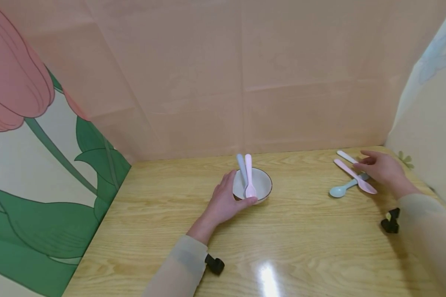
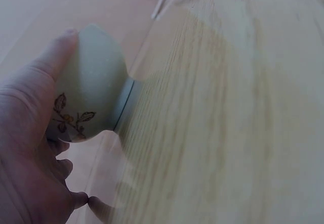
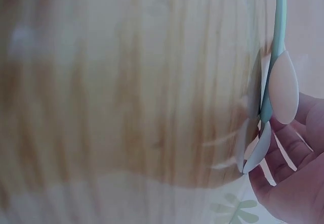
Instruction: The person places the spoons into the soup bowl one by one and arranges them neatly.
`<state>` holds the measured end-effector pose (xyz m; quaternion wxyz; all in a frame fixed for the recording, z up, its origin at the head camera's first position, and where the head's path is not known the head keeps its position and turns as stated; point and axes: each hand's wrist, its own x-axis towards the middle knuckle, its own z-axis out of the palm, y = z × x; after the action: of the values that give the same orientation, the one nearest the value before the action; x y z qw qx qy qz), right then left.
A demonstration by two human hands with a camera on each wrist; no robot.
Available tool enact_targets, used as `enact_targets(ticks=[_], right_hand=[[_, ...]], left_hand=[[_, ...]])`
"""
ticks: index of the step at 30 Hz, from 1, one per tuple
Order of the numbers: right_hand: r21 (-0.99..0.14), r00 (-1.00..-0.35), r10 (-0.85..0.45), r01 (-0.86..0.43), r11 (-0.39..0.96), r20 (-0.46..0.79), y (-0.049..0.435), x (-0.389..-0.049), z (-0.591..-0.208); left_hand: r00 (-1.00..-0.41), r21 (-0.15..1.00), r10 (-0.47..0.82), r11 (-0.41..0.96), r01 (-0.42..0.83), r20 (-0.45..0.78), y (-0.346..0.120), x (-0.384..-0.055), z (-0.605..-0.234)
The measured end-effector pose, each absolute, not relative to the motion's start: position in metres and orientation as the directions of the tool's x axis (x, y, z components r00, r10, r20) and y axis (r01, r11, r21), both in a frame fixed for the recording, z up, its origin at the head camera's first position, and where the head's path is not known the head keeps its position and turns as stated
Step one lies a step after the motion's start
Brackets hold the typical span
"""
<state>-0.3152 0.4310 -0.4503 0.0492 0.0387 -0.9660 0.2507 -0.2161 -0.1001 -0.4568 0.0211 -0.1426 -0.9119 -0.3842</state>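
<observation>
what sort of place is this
Probably a small indoor corner set up for tabletop filming: a wood-grain table stands against a creased pinkish-tan backdrop, with a large tulip-print panel along its left side.

Table (image 1: 282, 231), backdrop (image 1: 241, 82) behind. Centre, toward the far edge: one bowl (image 1: 264, 181); within, two spoons (image 1: 249, 173), handles past the far rim; left hand (image 1: 224, 198) around its left and near sides. Well right: three spoons (image 1: 347, 169), one crossing over another, the farthest apparently beneath the right hand (image 1: 384, 167), partly hidden.
</observation>
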Motion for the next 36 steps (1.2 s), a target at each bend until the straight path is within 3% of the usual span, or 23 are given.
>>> enact_targets(ticks=[36], right_hand=[[-0.393,-0.992,-0.1,-0.122,0.911,0.076,0.4362,-0.3182,-0.453]], left_hand=[[-0.961,0.698,0.241,0.665,0.267,0.138,-0.0998,-0.2144,-0.4539]])
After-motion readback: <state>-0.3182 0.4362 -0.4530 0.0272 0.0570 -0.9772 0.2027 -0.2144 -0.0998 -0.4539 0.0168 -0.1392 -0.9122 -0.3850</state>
